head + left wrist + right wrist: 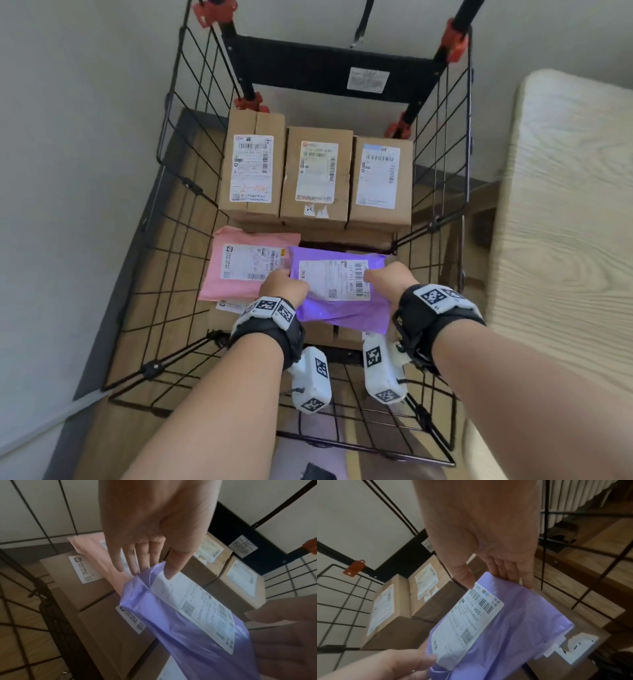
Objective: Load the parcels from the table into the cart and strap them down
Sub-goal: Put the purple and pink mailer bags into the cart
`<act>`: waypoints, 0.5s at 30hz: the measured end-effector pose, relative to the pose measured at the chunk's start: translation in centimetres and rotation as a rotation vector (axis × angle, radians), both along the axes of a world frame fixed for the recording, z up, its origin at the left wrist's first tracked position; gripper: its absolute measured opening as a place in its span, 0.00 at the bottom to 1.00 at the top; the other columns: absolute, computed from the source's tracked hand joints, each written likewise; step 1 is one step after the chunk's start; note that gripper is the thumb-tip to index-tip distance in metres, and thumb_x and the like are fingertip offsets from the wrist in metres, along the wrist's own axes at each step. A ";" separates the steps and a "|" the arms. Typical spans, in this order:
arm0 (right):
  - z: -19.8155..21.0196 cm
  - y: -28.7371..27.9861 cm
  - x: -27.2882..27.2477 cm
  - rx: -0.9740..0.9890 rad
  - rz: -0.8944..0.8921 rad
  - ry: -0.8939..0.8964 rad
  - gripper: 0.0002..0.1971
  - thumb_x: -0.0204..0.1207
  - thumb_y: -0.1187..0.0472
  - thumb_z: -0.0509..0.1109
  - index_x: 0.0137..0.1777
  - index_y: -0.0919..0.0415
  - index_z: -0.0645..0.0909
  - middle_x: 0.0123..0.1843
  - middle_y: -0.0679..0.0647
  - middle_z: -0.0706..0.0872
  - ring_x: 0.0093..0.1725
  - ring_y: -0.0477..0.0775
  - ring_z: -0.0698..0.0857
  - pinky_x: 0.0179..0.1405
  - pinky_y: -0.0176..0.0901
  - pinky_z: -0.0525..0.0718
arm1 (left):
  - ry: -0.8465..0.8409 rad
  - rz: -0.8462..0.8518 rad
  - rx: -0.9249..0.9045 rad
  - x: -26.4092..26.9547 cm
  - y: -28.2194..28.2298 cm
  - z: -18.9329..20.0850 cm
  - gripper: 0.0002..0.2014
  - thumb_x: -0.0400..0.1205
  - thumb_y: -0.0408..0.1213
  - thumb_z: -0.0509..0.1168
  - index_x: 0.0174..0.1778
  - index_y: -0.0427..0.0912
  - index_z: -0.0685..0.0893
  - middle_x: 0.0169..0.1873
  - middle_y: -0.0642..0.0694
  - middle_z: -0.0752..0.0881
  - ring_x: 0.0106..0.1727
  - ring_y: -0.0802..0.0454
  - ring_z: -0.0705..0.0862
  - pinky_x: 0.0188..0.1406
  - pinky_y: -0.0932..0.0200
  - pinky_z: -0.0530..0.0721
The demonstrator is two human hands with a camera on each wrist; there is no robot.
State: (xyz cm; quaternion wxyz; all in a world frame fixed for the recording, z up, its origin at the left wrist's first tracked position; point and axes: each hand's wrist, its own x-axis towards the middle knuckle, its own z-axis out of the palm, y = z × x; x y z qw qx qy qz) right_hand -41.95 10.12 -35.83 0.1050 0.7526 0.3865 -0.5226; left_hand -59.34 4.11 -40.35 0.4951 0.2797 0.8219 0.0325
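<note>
Both hands, left hand [283,287] and right hand [390,280], pinch the soft purple plastic mailer [342,305] at six o'clock inside the black wire cart [191,192]; strapping remains.

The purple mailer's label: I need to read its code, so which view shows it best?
The right wrist view: the label on the purple mailer is close, its barcode and printed code sharp. The head view shows it small; the left wrist view shows it slanted and blurred.
</note>
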 end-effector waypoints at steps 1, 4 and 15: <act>-0.6 0.2 -0.1 0.000 -0.015 -0.006 0.10 0.80 0.60 0.65 0.54 0.68 0.78 0.54 0.62 0.84 0.53 0.62 0.84 0.53 0.49 0.84 | -0.013 -0.014 -0.001 -0.1 0.3 -0.5 0.06 0.76 0.31 0.63 0.47 0.40 0.82 0.46 0.41 0.85 0.44 0.43 0.81 0.39 0.58 0.74; -1.8 0.9 -0.1 0.002 -0.020 -0.047 0.09 0.81 0.59 0.65 0.52 0.66 0.75 0.50 0.62 0.81 0.49 0.61 0.82 0.47 0.47 0.80 | -0.054 -0.045 0.004 0.0 1.4 -2.0 0.06 0.76 0.31 0.64 0.46 0.42 0.84 0.46 0.43 0.87 0.44 0.42 0.82 0.40 0.59 0.75; -4.7 3.0 -0.9 -0.090 -0.026 -0.047 0.14 0.80 0.58 0.65 0.58 0.68 0.79 0.45 0.60 0.81 0.47 0.60 0.81 0.44 0.46 0.76 | -0.045 -0.061 -0.060 -0.1 3.7 -5.0 0.14 0.75 0.34 0.63 0.56 0.41 0.83 0.49 0.40 0.87 0.47 0.36 0.86 0.44 0.53 0.83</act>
